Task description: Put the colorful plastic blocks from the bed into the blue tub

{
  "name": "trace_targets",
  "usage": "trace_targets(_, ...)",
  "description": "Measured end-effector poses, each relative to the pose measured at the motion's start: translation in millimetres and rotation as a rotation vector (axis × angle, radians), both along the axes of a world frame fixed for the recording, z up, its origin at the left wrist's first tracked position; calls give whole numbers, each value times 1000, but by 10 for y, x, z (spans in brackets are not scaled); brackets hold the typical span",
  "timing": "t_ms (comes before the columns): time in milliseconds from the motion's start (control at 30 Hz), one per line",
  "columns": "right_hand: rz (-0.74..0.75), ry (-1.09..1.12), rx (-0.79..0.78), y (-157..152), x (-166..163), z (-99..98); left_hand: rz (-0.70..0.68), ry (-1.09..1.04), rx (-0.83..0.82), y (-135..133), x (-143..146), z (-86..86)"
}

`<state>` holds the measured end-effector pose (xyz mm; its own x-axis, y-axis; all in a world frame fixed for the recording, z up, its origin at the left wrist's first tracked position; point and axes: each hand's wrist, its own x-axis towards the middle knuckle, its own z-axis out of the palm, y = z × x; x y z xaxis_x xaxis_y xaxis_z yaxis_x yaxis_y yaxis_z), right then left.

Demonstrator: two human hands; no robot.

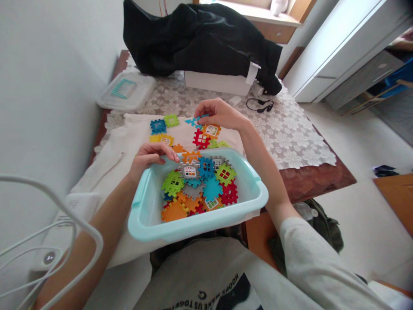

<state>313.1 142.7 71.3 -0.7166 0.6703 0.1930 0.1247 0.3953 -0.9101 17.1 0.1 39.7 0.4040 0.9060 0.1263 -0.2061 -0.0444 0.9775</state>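
- Right hand [220, 114]: over the far part of the cloth, fingers pressed together, apparently pinching a light-blue plastic arrow-shaped interlocking block [194, 121] at one end; contact partly hidden by the fingers.
- Grip note: an end pinch seems sound, as it leaves the block's notched edges exposed and clear of its neighbours.
- Left hand [150, 157]: fingers loosely curved at the far-left rim of a pale aqua plastic tray [196, 226], holding no block that I can see.
- Tray contents: a jumbled heap of multicoloured plastic waffle blocks with window cut-outs [201, 185].
- Beyond the tray: blue, green, yellow, red and orange waffle blocks [200, 139] lie apart on a white cloth [109, 181], itself on a white lace tablecloth [290, 144].
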Motion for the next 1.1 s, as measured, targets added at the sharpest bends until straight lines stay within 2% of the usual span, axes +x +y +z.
trace_targets(167,-13,88,-37,-353,-7,464,-2,-2,-22,-2,-23,-18)
trace_targets(267,142,127,-32,-663,-39,757,5,-9,-23,-10,-18,-15)
trace_targets(367,352,-10,-39,-802,-53,868,4,-27,-24,-15,-4,-2)
trace_targets(433,368,-67,-6,-728,-50,779,2,-23,-13,-14,4,8)
trace_targets(567,173,-117,100,-327,-53,309,6,0,7,-9,0,15)
trace_targets(667,130,-425,111,-107,-111,-49,-1,-4,-8,-6,-9,9)
trace_targets(733,154,-628,111,-75,-180,-199,-1,-7,-13,-5,-10,9)
trace_targets(800,205,-712,103,-104,-256,-274,1,-9,-11,-7,-3,17)
trace_targets(967,403,-651,21,-165,-354,-301,-6,-17,-3,-30,32,54)
trace_targets(1100,327,-671,-43,-132,-333,-306,-16,-22,-6,-59,50,73)
